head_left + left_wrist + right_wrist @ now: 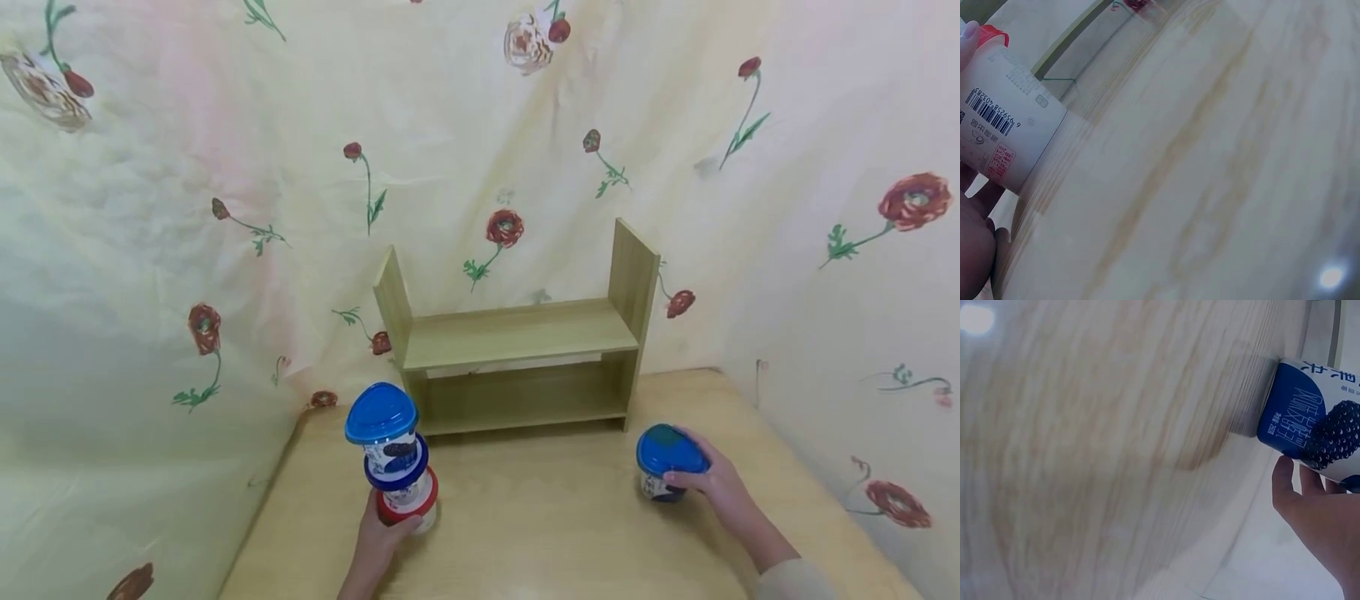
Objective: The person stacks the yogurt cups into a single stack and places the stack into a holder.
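On the left, three lidded paper tubs are stacked: a light-blue-lidded tub [381, 414] on top, a dark-blue-lidded tub [422, 462] in the middle, and a red-lidded tub [427, 518] lowest. My left hand [380, 533] grips the red-lidded tub from its near side, thumb along the front. Its white wall [1007, 109] shows a barcode in the left wrist view. Over at the right, my right hand [722, 483] holds another blue-lidded tub [670, 454] by its right side. A blue-and-white label with a dark berry shows on that tub [1313, 419] in the right wrist view.
A two-tier wooden shelf [517, 333] with raised side panels stands at the back of the wooden table [540, 517], between and beyond the hands. Flower-printed cloth [465, 150] hangs behind the table and along both sides.
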Demonstrator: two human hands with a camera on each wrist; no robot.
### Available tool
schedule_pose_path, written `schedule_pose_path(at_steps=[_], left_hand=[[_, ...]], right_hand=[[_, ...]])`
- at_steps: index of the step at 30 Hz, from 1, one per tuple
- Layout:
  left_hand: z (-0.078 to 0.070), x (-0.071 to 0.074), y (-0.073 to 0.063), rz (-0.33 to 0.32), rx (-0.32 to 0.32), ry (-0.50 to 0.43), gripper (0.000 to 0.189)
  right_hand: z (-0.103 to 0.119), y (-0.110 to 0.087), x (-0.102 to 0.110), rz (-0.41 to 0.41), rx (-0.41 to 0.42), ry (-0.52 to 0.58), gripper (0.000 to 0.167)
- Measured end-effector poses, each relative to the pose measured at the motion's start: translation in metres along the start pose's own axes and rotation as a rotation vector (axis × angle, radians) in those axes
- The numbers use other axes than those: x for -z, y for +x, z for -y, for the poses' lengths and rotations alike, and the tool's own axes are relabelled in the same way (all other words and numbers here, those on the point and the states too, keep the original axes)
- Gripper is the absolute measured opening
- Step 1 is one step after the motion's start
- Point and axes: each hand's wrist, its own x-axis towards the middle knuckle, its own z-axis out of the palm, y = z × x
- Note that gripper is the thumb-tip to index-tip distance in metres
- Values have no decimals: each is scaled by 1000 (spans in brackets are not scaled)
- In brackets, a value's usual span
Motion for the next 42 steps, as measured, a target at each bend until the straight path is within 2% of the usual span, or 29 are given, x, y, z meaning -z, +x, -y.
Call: schedule_pose_path(at_steps=[2,5,12,18,33,42], left_hand=[[-2,0,3,-11,-48,-5,98],[-5,1,4,-17,-64,-26,97],[0,1,2,8,-48,-44,99],[1,1,-2,20,-28,-43,99],[-8,5,5,42,-42,-58,98],[-4,3,2,42,-20,-49,100]], right_hand=[[5,4,1,-3,4,3,90],[9,7,0,-13,-4,-5,93],[18,0,-10,-54,8,-33,92],[34,-1,-23,-47,14,-32,91],[114,8,-48,-44,185,32,84],[149,7,-68,-42,270,99,79]])
